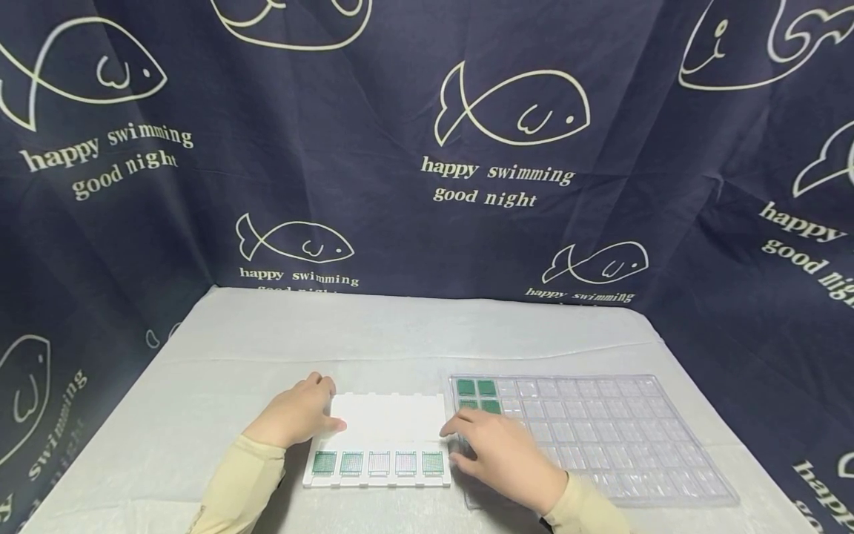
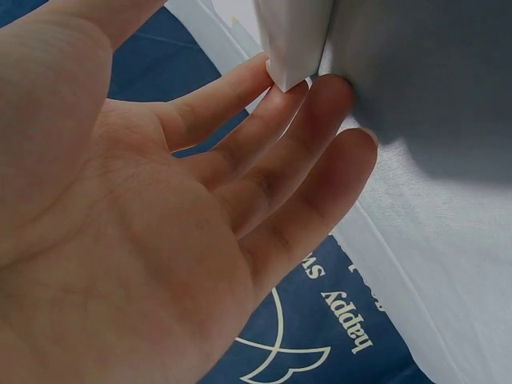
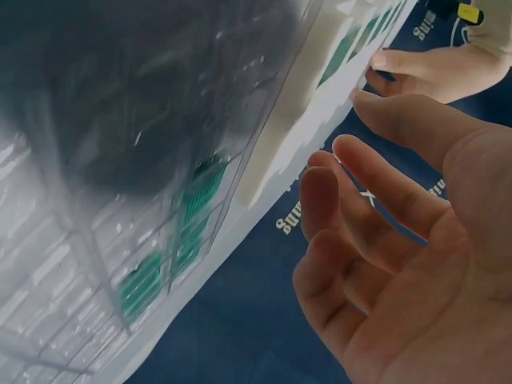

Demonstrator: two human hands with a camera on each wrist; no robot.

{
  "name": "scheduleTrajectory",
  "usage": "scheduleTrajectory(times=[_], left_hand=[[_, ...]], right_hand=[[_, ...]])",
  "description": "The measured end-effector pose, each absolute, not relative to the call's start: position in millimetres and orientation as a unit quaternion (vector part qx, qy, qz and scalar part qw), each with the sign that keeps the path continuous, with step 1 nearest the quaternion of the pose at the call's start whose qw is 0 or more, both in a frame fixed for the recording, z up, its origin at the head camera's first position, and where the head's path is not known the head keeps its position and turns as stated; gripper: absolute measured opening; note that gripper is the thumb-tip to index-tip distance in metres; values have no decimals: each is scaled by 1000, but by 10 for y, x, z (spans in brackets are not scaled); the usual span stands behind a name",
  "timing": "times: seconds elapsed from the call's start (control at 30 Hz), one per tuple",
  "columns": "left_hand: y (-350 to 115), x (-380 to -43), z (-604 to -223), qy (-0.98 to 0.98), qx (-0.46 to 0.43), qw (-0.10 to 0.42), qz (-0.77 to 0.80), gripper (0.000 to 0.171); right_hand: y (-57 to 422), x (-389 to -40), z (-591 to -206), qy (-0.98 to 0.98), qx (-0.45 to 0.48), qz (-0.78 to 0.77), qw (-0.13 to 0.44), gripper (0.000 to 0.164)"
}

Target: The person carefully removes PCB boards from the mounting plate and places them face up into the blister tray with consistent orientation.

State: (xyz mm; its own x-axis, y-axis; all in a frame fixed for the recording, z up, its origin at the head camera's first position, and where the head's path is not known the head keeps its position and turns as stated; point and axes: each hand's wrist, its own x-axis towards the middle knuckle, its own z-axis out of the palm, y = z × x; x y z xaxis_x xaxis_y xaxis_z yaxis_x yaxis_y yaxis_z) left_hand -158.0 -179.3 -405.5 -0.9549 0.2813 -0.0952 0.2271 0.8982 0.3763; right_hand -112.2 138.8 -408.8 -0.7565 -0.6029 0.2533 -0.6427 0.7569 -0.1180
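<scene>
A white rectangular holder lies on the table, with a row of several green perforated circuit boards along its near side. At its left edge is my left hand, thumb over the white surface, nearly straight fingers touching a corner in the left wrist view. My right hand is by the holder's right edge, fingers loosely bent, nothing in its palm in the right wrist view. Under and beside that hand lies a clear plastic compartment tray, with several green boards in its far left cells.
A white cloth covers the table. Dark blue fabric printed with fish and lettering hangs behind and at both sides. The clear tray stretches right of the holder toward the table's right side.
</scene>
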Motion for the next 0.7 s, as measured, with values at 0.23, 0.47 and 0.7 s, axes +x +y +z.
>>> scheduleTrajectory(times=[0.23, 0.47, 0.7], left_hand=[[-1797, -1578, -4059, 971, 129, 75, 185, 53], [-1800, -1590, -4064, 972, 129, 75, 182, 53], [-1804, -1593, -4066, 972, 126, 80, 184, 54]], right_hand=[[1303, -1089, -4102, -927, 349, 94, 94, 24], [1249, -1062, -4141, -928, 354, 88, 75, 27], [1221, -1042, -4165, -927, 360, 85, 64, 29]])
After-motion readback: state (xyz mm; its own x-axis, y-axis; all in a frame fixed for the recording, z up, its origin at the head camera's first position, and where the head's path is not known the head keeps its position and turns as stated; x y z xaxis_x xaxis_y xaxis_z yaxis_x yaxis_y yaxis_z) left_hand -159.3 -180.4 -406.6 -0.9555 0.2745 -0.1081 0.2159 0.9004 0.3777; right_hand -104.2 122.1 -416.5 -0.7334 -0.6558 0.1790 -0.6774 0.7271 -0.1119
